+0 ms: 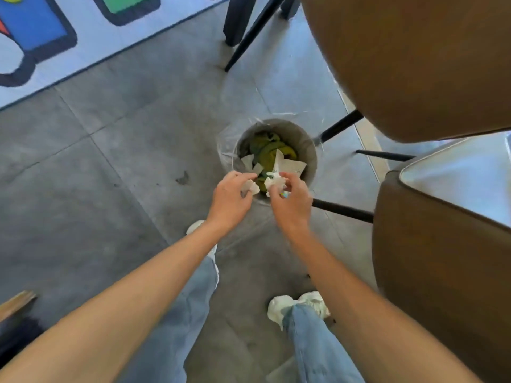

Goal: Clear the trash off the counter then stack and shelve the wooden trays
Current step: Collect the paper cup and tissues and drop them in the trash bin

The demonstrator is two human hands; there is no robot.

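Note:
A round grey trash bin [305, 146] with a clear liner stands on the floor, holding green scraps and white paper pieces [287, 165]. Both my hands hover just over its near rim. My left hand [231, 197] is closed around a crumpled white tissue [251, 186]. My right hand [291, 201] grips another crumpled white paper wad [273, 181], with a small colourful bit showing under its fingers. No wooden trays or counter are in view.
Two brown upholstered chairs [414, 64] [431, 261] with black legs stand to the right of the bin. A colourful rug [41, 37] lies at the far left. My jeans and white shoes [298, 305] are below, on grey floor tiles.

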